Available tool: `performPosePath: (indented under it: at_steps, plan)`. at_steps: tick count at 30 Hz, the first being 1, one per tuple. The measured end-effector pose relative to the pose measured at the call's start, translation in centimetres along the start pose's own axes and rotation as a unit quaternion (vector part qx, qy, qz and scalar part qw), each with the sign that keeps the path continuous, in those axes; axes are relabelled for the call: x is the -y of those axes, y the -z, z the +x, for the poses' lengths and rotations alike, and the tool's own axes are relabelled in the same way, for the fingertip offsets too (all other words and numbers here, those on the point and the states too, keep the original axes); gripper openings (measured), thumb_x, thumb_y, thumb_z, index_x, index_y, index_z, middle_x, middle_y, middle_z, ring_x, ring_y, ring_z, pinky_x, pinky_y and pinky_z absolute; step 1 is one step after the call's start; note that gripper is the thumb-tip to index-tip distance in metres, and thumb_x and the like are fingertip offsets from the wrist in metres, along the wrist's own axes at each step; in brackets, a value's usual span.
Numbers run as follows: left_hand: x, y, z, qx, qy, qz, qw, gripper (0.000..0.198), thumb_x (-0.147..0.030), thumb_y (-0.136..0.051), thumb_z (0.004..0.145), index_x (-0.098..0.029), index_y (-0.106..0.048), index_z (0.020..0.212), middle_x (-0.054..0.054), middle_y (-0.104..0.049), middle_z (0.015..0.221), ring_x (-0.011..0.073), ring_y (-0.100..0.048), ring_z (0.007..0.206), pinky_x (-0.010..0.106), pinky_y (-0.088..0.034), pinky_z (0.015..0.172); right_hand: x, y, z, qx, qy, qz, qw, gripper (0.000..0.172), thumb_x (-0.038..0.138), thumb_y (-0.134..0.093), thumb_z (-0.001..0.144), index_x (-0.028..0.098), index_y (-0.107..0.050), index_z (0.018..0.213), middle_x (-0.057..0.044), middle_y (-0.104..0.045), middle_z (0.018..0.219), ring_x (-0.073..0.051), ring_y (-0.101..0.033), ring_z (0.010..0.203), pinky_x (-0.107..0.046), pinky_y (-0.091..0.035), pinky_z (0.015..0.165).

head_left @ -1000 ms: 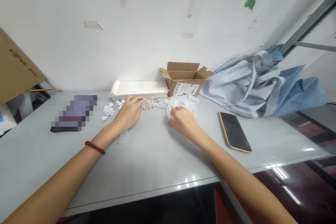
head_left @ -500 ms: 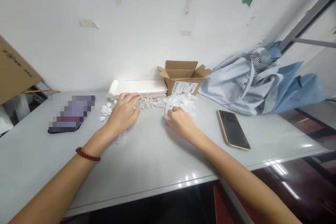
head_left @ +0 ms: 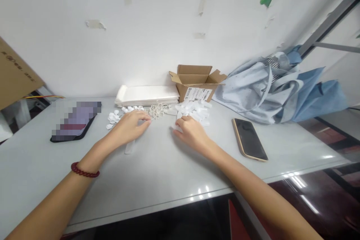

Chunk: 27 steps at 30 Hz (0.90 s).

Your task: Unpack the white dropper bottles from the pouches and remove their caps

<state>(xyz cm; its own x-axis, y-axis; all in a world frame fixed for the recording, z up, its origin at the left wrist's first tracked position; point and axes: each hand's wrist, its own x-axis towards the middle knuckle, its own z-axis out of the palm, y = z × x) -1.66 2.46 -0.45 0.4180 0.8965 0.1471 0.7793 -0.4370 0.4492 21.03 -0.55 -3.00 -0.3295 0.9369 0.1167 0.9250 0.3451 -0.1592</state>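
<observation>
My left hand (head_left: 132,126) hovers low over the table, its thumb and fingertips drawn close together beside the tangle of thin off-white loops (head_left: 159,110). Whatever is between those fingertips, if anything, is hidden. Small white caps (head_left: 113,117) lie just behind and left of that hand. A clear plastic piece (head_left: 129,147) shows below its palm. At the front of a heap of translucent white plastic tubes (head_left: 197,111), my right hand (head_left: 192,132) has bent fingers with the thumb apart; nothing visible is in it.
Behind the heaps are a stack of flat white sheets or sleeves (head_left: 149,94) and an open cardboard box (head_left: 195,90). A phone (head_left: 249,139) lies at right, near a blue cloth bag (head_left: 258,90). Another, pixelated device (head_left: 80,120) lies at left. The table's front edge (head_left: 157,207) runs below my arms.
My left hand has drawn back and down, uncovering more white caps, and its fingers have come closer to the thumb. My right hand has shifted slightly left and toward me.
</observation>
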Motion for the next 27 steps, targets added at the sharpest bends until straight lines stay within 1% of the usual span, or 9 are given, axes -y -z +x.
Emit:
performPosePath:
  at_steps: [3, 6, 9, 11, 15, 19, 23, 25, 27]
  plan:
    - [-0.5, 0.7, -0.4, 0.002, 0.02, -0.052, 0.998, 0.033, -0.045, -0.048, 0.086, -0.024, -0.073, 0.088, 0.001, -0.072, 0.107, 0.0246, -0.063, 0.099, 0.033, -0.049, 0.08, -0.1, -0.2, 0.0, -0.024, 0.003, 0.039, 0.999, 0.019, 0.027, -0.056, 0.088, 0.014, -0.062, 0.1, -0.012, -0.063, 0.102, -0.022, -0.058, 0.096, -0.03, -0.043, 0.074]
    - [-0.8, 1.1, -0.5, 0.024, 0.042, -0.104, 0.993, 0.034, -0.047, -0.049, 0.085, -0.024, -0.073, 0.088, 0.0, -0.073, 0.104, 0.0236, -0.064, 0.096, 0.033, -0.049, 0.083, 0.0, -0.2, 0.0, -0.037, 0.004, 0.073, 0.997, 0.018, 0.027, -0.057, 0.088, 0.014, -0.062, 0.1, -0.01, -0.063, 0.102, -0.019, -0.059, 0.091, -0.028, -0.042, 0.074]
    - [-0.5, 0.7, -0.4, 0.053, 0.052, -0.127, 0.989, 0.033, -0.046, -0.05, 0.085, -0.024, -0.073, 0.091, 0.0, -0.073, 0.105, 0.0234, -0.064, 0.096, 0.035, -0.049, 0.085, 0.1, -0.1, 0.0, -0.039, 0.004, 0.093, 0.995, 0.018, 0.025, -0.058, 0.088, 0.013, -0.061, 0.101, -0.009, -0.063, 0.103, -0.018, -0.06, 0.088, -0.027, -0.041, 0.074]
    - [-0.2, 0.0, -0.3, 0.029, 0.05, -0.092, 0.994, 0.033, -0.043, -0.049, 0.086, -0.022, -0.072, 0.096, 0.003, -0.071, 0.111, 0.0252, -0.063, 0.1, 0.038, -0.048, 0.089, 0.2, -0.1, 0.0, -0.042, 0.005, 0.099, 0.994, 0.018, 0.025, -0.058, 0.088, 0.013, -0.061, 0.101, -0.009, -0.063, 0.103, -0.018, -0.059, 0.087, -0.027, -0.041, 0.074]
    - [-0.5, -2.0, -0.3, -0.083, -0.021, 0.052, 0.995, 0.033, -0.03, -0.043, 0.088, -0.014, -0.068, 0.102, 0.013, -0.063, 0.121, 0.0298, -0.053, 0.115, 0.045, -0.04, 0.1, 0.2, -0.4, 0.0, -0.051, 0.007, 0.114, 0.992, 0.016, 0.023, -0.059, 0.087, 0.013, -0.062, 0.099, -0.008, -0.063, 0.1, -0.017, -0.059, 0.084, -0.027, -0.041, 0.072]
    - [-1.9, -3.6, -0.6, -0.036, -0.094, 0.079, 0.992, 0.034, -0.029, -0.042, 0.09, -0.012, -0.065, 0.109, 0.013, -0.064, 0.105, 0.0294, -0.052, 0.107, 0.045, -0.044, 0.093, 0.2, -0.8, 0.1, -0.067, 0.01, 0.13, 0.989, 0.014, 0.023, -0.059, 0.088, 0.013, -0.061, 0.097, -0.008, -0.062, 0.096, -0.016, -0.058, 0.081, -0.026, -0.041, 0.071]
    - [-2.7, -4.5, -0.7, 0.025, -0.115, 0.064, 0.991, 0.031, -0.025, -0.04, 0.092, -0.013, -0.066, 0.105, 0.013, -0.065, 0.098, 0.0278, -0.056, 0.099, 0.043, -0.047, 0.085, 0.2, -1.1, 0.2, -0.079, 0.013, 0.151, 0.985, 0.013, 0.022, -0.059, 0.088, 0.013, -0.06, 0.097, -0.007, -0.062, 0.093, -0.015, -0.057, 0.076, -0.026, -0.042, 0.071]
    - [-2.7, -4.6, -0.7, 0.02, -0.117, 0.044, 0.992, 0.03, -0.022, -0.039, 0.092, -0.013, -0.067, 0.1, 0.012, -0.067, 0.099, 0.0263, -0.059, 0.096, 0.041, -0.048, 0.084, 0.2, -1.2, 0.2, -0.08, 0.024, 0.172, 0.982, 0.013, 0.021, -0.06, 0.087, 0.013, -0.06, 0.096, -0.008, -0.062, 0.092, -0.015, -0.057, 0.077, -0.026, -0.043, 0.071]
    - [-2.7, -4.5, -0.5, -0.022, -0.114, 0.014, 0.993, 0.028, -0.02, -0.041, 0.091, -0.014, -0.067, 0.097, 0.01, -0.069, 0.099, 0.0247, -0.061, 0.095, 0.04, -0.048, 0.084, 0.3, -1.4, 0.2, -0.076, 0.037, 0.203, 0.975, 0.014, 0.019, -0.061, 0.085, 0.012, -0.06, 0.097, -0.008, -0.062, 0.092, -0.015, -0.058, 0.078, -0.026, -0.045, 0.069]
